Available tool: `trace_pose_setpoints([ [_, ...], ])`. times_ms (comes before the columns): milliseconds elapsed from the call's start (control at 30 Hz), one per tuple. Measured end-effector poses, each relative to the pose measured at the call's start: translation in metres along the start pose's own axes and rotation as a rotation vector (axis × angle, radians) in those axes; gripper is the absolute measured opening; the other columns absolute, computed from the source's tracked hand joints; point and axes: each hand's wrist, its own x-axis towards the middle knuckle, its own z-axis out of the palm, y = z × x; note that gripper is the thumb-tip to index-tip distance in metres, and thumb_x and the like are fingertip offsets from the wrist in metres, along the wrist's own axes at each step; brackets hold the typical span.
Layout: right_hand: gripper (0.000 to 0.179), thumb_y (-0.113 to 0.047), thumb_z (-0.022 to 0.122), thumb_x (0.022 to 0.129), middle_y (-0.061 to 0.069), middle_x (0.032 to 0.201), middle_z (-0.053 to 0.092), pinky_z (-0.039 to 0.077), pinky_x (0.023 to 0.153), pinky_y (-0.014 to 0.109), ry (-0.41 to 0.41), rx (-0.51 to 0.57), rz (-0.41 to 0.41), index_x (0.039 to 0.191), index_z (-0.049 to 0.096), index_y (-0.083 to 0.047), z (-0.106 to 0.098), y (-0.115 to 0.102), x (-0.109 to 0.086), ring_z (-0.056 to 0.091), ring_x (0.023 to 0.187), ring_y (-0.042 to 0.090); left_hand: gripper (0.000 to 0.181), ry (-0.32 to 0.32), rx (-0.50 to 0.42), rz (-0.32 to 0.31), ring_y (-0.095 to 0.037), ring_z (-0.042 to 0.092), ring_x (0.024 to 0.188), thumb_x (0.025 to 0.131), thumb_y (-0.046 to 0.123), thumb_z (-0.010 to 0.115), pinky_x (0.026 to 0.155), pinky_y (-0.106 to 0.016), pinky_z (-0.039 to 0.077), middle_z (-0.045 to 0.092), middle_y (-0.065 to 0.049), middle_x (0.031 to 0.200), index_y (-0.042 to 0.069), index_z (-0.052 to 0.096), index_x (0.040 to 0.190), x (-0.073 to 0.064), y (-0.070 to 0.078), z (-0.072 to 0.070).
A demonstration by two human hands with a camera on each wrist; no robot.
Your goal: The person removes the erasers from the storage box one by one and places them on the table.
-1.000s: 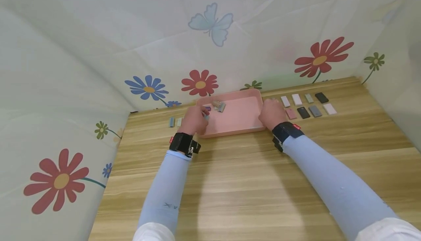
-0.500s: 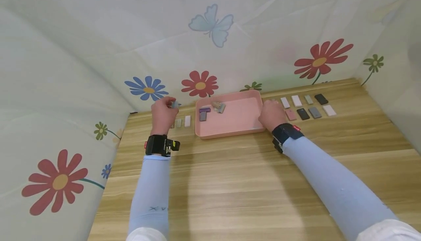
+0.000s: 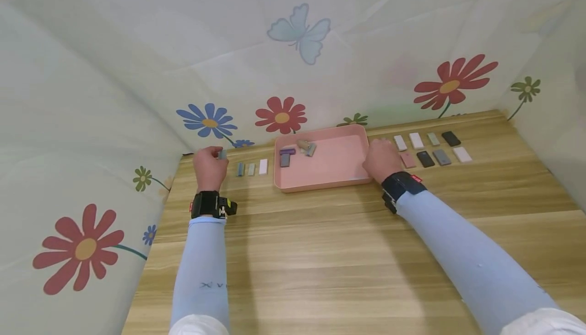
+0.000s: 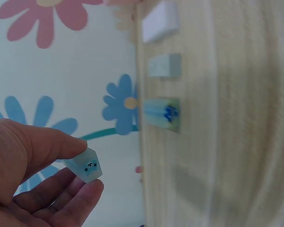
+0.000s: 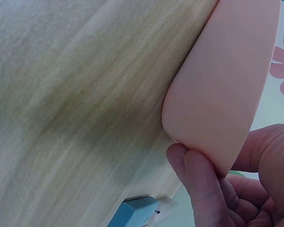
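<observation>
Left hand (image 3: 209, 171): left of centre in the head view, over the left end of the table (image 3: 329, 253). Grip's nearly closed, thumb + fingertips pinching the pale blue block.
Pale blue block (image 4: 86, 165): lower left in the L wrist view, sm. blue animal face printed on the end, shows against the flowery wall (image 4: 19, 80).
Next to it: row of 3 on the table, just right of that hand in the head view: blue block (image 3: 240, 169), pale green block (image 3: 251, 170), white block (image 3: 263, 166), standing apart w/ sm. gaps.
Right hand (image 3: 382, 160): right of centre, grip closed on the near R corner of the pink tray (image 3: 336, 159), thumb one side of the wall, fingers the other (R wrist view).
Tray: mid-frame, flat on the table. Upper left part has a purple roll (image 3: 287, 151) touching a grey block (image 3: 285, 160), plus a tan piece (image 3: 302, 144) up against a greenish block (image 3: 311, 149).
Right side: approx 2 rows of small blocks (image 3: 441, 157) (pink, black, grey, white etc) past the R hand.
Sleeves: light blue (image 3: 201, 269), black wrist straps (image 3: 208, 205).
</observation>
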Motion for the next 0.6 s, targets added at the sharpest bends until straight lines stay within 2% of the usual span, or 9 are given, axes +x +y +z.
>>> trace_pose_setpoints([
  [233, 0.02, -0.009, 0.061, 0.076, 0.024, 0.085, 0.062, 0.047, 0.07, 0.047, 0.001, 0.007, 0.0, 0.084, 0.065, 0.009, 0.002, 0.001, 0.001, 0.055, 0.082, 0.036, 0.033, -0.018, 0.018, -0.004, -0.029, 0.059, 0.104, 0.082, 0.007, 0.061, 0.081, -0.042, 0.049, 0.065, -0.016, 0.114, 0.004, 0.067, 0.114, -0.001, -0.017, 0.009],
  [600, 0.017, -0.009, 0.062, 0.076, 0.022, 0.082, 0.063, 0.046, 0.066, 0.044, 0.0, 0.002, 0.022, 0.081, 0.065, 0.006, 0.002, 0.0, 0.002, 0.055, 0.078, 0.034, 0.028, -0.021, 0.093, -0.023, -0.031, 0.062, 0.091, 0.081, 0.009, 0.062, 0.077, -0.044, 0.05, 0.069, -0.017, 0.1, 0.001, 0.07, 0.107, -0.004, -0.028, 0.021],
])
